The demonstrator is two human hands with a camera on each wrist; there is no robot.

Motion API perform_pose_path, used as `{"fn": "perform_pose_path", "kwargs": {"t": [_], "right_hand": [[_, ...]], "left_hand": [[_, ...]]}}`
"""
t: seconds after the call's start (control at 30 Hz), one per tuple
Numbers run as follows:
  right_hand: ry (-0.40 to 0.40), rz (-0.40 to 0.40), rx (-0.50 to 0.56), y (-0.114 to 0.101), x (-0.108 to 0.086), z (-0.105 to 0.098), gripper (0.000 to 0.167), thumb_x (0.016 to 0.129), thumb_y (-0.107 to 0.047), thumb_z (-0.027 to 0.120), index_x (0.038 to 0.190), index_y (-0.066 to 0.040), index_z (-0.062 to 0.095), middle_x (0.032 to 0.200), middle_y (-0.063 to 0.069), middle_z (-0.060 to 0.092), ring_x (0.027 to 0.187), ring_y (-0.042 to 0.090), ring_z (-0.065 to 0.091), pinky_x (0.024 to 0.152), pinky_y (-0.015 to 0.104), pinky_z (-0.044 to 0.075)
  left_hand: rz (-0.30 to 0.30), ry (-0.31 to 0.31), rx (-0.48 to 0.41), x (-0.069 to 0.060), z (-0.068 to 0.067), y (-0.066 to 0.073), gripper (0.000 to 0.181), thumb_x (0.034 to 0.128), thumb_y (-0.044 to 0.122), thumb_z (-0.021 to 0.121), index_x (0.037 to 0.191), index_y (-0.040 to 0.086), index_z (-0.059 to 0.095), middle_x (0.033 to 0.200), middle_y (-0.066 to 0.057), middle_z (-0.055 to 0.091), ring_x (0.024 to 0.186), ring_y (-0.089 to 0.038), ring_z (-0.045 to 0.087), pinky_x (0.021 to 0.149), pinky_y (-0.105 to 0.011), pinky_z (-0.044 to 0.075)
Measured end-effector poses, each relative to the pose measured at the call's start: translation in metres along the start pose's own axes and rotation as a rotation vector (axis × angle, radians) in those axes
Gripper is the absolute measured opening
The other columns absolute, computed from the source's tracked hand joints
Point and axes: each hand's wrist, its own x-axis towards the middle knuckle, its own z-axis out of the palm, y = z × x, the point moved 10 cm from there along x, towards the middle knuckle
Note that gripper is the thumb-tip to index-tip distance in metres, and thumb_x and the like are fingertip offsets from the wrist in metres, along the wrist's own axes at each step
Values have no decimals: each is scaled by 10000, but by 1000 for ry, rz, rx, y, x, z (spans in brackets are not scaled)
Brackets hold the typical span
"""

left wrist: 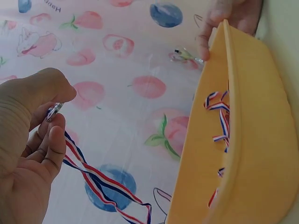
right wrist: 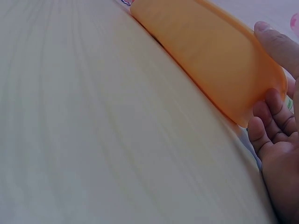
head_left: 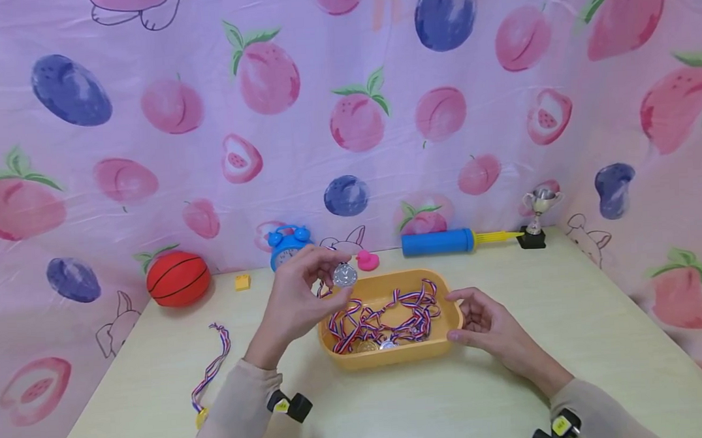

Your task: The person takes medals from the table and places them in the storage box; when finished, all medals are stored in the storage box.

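Note:
In the head view my left hand [head_left: 296, 300] pinches a silver medal [head_left: 345, 275] between thumb and fingers, raised over the left end of a yellow plastic bin [head_left: 392, 356]. The medal's red, white and blue ribbon [left wrist: 100, 179] hangs down in the left wrist view. Medals with tangled striped ribbons [head_left: 414, 324] lie inside the bin, a gold medal [head_left: 366, 346] and a silver one [head_left: 388, 344] showing near its front wall. My right hand [head_left: 489, 324] grips the bin's right end, its thumb and fingers against the rim and outer wall [right wrist: 224, 56].
Left of the bin lies a gold medal [head_left: 202, 418] with its ribbon stretched out. Along the back are a small basketball [head_left: 179, 279], yellow block [head_left: 242, 282], blue alarm clock [head_left: 287, 244], pink duck [head_left: 367, 261], blue-and-yellow hand pump [head_left: 437, 243] and trophy cup [head_left: 540, 211].

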Motion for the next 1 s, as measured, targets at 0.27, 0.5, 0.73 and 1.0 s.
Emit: {"fn": "perform_pose_path", "kwargs": {"t": [0.27, 0.5, 0.73, 1.0], "right_hand": [[1, 1, 0, 1, 1, -1, 614, 993, -109, 851, 1529, -89, 553, 1161, 278, 633, 968, 224, 678, 838, 267, 608], [-8, 5, 7, 1, 1, 0, 644, 989, -103, 854, 1546, -64, 533, 1175, 267, 638, 980, 227, 679, 850, 262, 606], [-7, 11, 14, 0, 0, 0, 638, 986, -102, 858, 1538, -75, 539, 1177, 269, 635, 980, 221, 687, 848, 268, 614], [-5, 18, 10, 0, 1, 0, 628, 984, -105, 860, 1530, -102, 552, 1179, 271, 628, 982, 220, 689, 851, 268, 615]], "left_hand": [[8, -4, 12, 11, 14, 9, 468, 860, 0, 917, 1292, 138, 799, 1123, -21, 667, 925, -248, 648, 806, -404, 648], [50, 0, -34, 19, 23, 16, 450, 849, -9, 902, 1273, 104, 799, 1130, -32, 685, 914, -229, 652, 818, -261, 618], [86, -9, -53, 27, 32, 25, 449, 855, -22, 897, 1275, 96, 791, 1131, -19, 687, 907, -238, 665, 835, -269, 618], [133, -32, -95, 40, 43, 39, 454, 844, -12, 912, 1271, 85, 790, 1102, -39, 683, 890, -308, 672, 811, -317, 620]]}}
